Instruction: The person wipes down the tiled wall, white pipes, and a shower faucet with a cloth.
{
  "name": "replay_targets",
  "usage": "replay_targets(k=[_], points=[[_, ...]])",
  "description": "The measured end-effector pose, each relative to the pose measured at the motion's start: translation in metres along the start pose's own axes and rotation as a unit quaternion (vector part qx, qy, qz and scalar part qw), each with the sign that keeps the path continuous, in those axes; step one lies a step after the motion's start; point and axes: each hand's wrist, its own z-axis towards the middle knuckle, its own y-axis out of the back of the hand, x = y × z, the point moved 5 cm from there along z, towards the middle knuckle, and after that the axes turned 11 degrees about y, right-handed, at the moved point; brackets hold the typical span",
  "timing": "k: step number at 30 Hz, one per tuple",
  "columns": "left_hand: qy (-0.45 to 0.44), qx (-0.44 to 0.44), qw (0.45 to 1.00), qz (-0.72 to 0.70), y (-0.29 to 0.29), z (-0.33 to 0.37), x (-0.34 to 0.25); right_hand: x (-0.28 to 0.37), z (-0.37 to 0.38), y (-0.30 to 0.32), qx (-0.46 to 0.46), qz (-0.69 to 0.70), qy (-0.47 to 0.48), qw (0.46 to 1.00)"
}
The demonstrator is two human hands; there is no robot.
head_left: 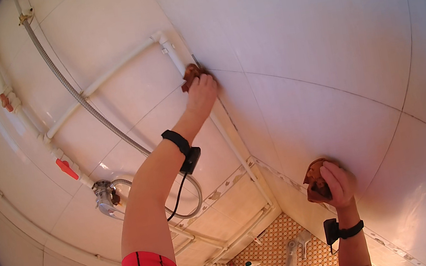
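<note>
My left hand [202, 97] reaches up into the corner where two tiled walls meet. Its fingers are closed on a crumpled reddish-brown cloth [190, 75], which lies against the corner beside a white pipe [173, 56]. Lower and to the right, my right hand [341, 184] grips another bunched reddish-brown cloth [316, 182]. This one is at the right-hand tiled wall [321, 77], and the fingers curl over its right side. Each wrist wears a black strap with a small black box.
A flexible metal shower hose [62, 79] hangs on the left wall, looping down by a chrome faucet [105, 197]. White pipes with a red-handled valve [66, 169] run nearby. Far below, a patterned floor [274, 240] carries a few small items.
</note>
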Motion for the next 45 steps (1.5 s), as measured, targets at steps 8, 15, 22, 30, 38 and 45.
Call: replay_targets(k=[8, 15, 22, 30, 38, 45], points=[[0.099, -0.044, 0.988, 0.112, 0.066, 0.098, 0.106, 0.002, 0.005, 0.001, 0.002, 0.034, -0.009, 0.999], [0.161, 0.042, 0.956, 0.241, 0.043, 0.100, 0.074, 0.002, -0.004, 0.001, 0.028, -0.004, 0.001, 1.000], [0.005, 0.014, 0.987, 0.157, -0.011, 0.049, 0.037, 0.002, 0.007, 0.003, -0.019, 0.029, -0.007, 0.999], [-0.021, -0.056, 0.996, -0.062, 0.013, 0.031, 0.040, 0.000, -0.002, -0.001, -0.001, 0.028, -0.007, 1.000], [0.126, -0.112, 0.978, 0.123, 0.079, 0.100, 0.106, 0.000, 0.002, 0.000, -0.006, 0.017, -0.002, 1.000], [0.236, -0.145, 0.956, 0.099, 0.078, 0.129, 0.141, 0.002, -0.004, 0.000, 0.009, 0.004, -0.010, 1.000]])
